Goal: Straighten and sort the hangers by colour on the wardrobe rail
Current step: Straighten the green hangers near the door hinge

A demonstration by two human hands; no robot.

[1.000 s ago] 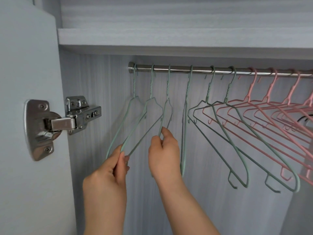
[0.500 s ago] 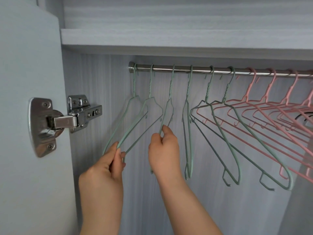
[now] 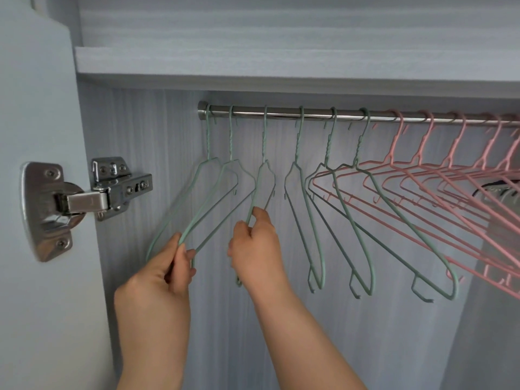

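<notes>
Up on the rail (image 3: 281,112), six green hangers (image 3: 297,144) hang at the left end and pink hangers (image 3: 394,140) crowd the right. The left hand (image 3: 166,274) pinches the second green one's lower arm; the right hand (image 3: 254,249) pinches the third, just beside it. A hinge (image 3: 84,201) joins the door at left.

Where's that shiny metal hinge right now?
In the head view the metal hinge sits at the left, joining the door to the wardrobe wall, up and left of the left hand pinching green hangers.
</notes>
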